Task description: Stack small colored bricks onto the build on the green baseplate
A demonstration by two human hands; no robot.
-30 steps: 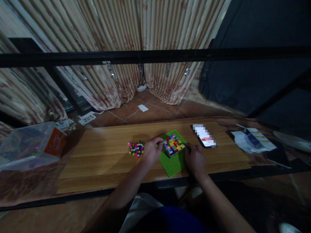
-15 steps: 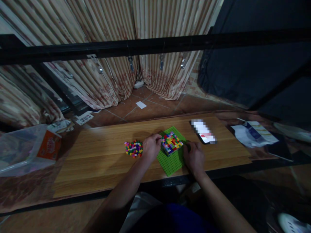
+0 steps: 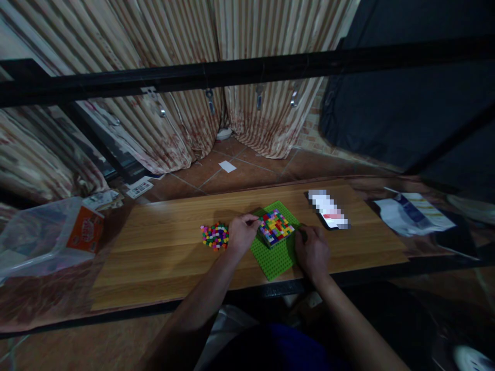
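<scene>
The block [image 3: 276,228] of coloured bricks stands on the green plate [image 3: 273,262], toward the plate's far corner; the tips of the left hand [image 3: 242,234] are right at the block's left corner, thumb and forefinger drawn close, though I cannot tell whether they meet or pinch a brick; the right hand [image 3: 312,250] is at the plate's right corner, its fingers curled, and I cannot tell whether they clamp the plate or only rest beside it. Both hands are held low, backs up, the forearms crossing the near edge of the board [image 3: 154,257] and angling inward; the plate lies cornerwise, its near corner close to that edge; loose bricks [image 3: 215,236] lie just left of the left hand; a phone [image 3: 328,209] lies near the board's far right corner.
</scene>
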